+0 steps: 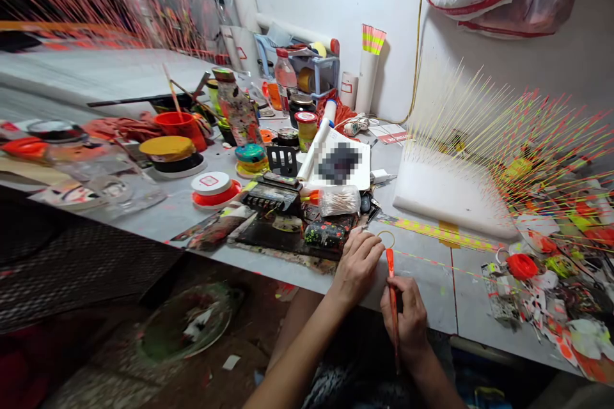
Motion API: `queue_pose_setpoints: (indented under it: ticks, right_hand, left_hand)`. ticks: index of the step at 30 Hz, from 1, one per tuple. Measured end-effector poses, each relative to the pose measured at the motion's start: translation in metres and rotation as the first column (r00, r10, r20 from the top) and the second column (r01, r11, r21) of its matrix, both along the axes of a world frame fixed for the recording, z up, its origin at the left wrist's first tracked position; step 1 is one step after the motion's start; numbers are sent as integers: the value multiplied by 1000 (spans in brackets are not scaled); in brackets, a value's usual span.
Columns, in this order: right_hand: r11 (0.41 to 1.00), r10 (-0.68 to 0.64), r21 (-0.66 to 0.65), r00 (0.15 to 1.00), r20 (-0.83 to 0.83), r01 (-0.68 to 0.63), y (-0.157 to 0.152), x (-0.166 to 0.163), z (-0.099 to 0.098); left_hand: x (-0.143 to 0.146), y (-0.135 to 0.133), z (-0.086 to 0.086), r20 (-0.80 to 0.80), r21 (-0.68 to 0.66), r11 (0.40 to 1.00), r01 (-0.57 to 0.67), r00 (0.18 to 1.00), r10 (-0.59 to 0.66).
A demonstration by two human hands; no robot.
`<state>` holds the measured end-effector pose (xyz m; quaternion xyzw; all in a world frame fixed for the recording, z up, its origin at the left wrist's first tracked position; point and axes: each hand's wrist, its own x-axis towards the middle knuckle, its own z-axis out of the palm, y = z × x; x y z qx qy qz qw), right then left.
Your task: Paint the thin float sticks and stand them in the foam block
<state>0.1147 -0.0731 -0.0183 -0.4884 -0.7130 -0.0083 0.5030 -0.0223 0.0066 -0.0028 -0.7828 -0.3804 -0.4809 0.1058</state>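
Observation:
My right hand (407,314) is closed around a paintbrush (393,307), its orange-coated head pointing up and away from me. Just left of it, my left hand (357,267) has its fingers bent and pressed together at the table edge. From those fingertips a thin striped stick (439,262), orange and yellow-green, runs off to the right above the tabletop; its left end is hidden by the hand. A small yellowish ring (386,239) lies beyond the brush head. Beside my left hand is a paint-spotted black roller (326,234) on a dark, stained board (268,236).
A clear tub of cotton swabs (339,200) lies behind the roller. Paint jars and lids (211,184) crowd the left. At right, a white foam block (446,188) bristles with thin coloured sticks, beside paint-smeared scraps (551,294). A green basin (187,323) sits below.

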Motion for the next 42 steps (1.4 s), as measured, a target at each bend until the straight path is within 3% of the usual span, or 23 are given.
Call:
queue_pose_setpoints:
  ticks: [25, 42]
  right_hand:
    - [999, -13, 36, 999, -39, 15, 0, -2, 0]
    - [999, 4, 39, 998, -61, -2, -2, 0, -5]
  left_hand:
    - [-2, 0, -1, -17, -62, 998, 5, 1000, -6]
    - [-3, 2, -1, 4, -22, 999, 23, 1000, -23]
